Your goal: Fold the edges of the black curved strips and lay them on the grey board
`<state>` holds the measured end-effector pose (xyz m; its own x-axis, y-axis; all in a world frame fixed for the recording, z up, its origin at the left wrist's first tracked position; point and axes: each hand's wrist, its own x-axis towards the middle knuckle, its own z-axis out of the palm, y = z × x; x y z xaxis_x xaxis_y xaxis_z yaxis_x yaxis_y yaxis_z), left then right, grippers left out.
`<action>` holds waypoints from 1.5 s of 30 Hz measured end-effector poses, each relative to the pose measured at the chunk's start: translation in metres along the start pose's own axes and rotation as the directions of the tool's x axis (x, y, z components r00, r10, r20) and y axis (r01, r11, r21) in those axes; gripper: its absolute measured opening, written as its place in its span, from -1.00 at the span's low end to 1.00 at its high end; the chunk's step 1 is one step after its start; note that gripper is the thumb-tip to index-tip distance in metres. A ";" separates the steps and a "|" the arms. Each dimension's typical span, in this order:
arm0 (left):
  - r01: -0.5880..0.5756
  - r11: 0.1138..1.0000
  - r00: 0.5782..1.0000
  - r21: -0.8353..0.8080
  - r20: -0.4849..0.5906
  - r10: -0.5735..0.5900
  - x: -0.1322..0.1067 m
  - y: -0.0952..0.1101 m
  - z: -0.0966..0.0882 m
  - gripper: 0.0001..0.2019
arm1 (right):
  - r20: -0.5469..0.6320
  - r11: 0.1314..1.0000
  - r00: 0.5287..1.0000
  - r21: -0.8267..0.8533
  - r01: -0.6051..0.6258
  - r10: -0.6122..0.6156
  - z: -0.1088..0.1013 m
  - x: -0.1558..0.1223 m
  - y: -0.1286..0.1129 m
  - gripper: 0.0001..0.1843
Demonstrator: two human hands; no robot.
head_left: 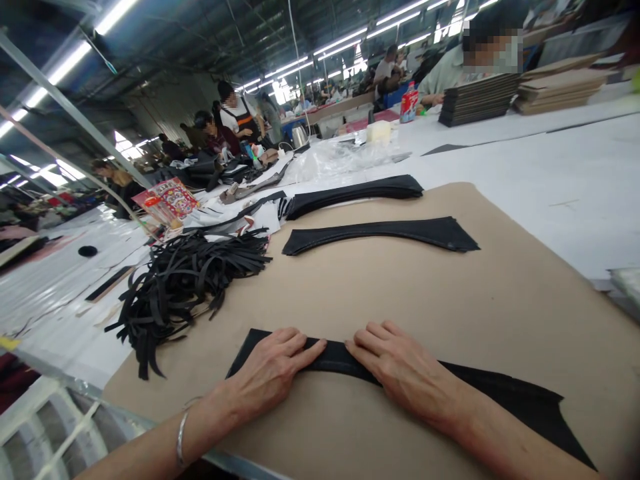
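Observation:
A long, curved black panel point(510, 393), of fabric or leather, lies on a brown sheet point(380, 293) close in front of me. My left hand point(274, 365) is on the panel's left part, its fingers bent over the far edge and its thumb stretched along the surface. A short way to the right, my right hand point(400, 367) holds the same edge, fingers curled and thumb pressed down. The fingertips are partly hidden. Beyond the hands lie two piles of similar curved black pieces, a nearer pile point(375, 237) and a farther pile point(355, 195).
To the left is a tangled heap of black strips point(180, 287). Clear plastic wrap point(340, 160), a red bottle point(409, 103) and a stack of dark boards point(477, 100) sit on the white table point(540, 173). Several people work farther back.

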<state>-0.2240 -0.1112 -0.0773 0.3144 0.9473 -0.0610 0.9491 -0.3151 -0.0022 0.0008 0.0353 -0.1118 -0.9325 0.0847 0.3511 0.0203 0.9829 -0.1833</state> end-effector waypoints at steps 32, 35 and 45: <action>0.073 0.997 0.984 0.023 -0.165 -0.069 0.039 0.054 0.017 -0.45 | -0.036 0.995 0.999 -0.092 -0.035 0.031 -0.028 -0.051 0.016 -0.95; 0.076 0.995 0.990 0.066 -0.122 -0.068 0.041 0.056 0.015 -0.44 | -0.047 0.995 0.998 -0.085 -0.054 0.050 -0.028 -0.059 0.016 -0.92; 0.098 0.978 0.995 0.182 -0.054 -0.090 0.051 0.070 0.003 -0.39 | -0.014 0.994 0.995 -0.053 -0.097 0.096 -0.028 -0.064 0.014 -0.82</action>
<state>-0.1412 -0.0852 -0.0838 0.2286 0.9735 -0.0070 0.9554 -0.2257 -0.1903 0.0707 0.0483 -0.1112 -0.9209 0.1809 0.3452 0.1294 0.9774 -0.1672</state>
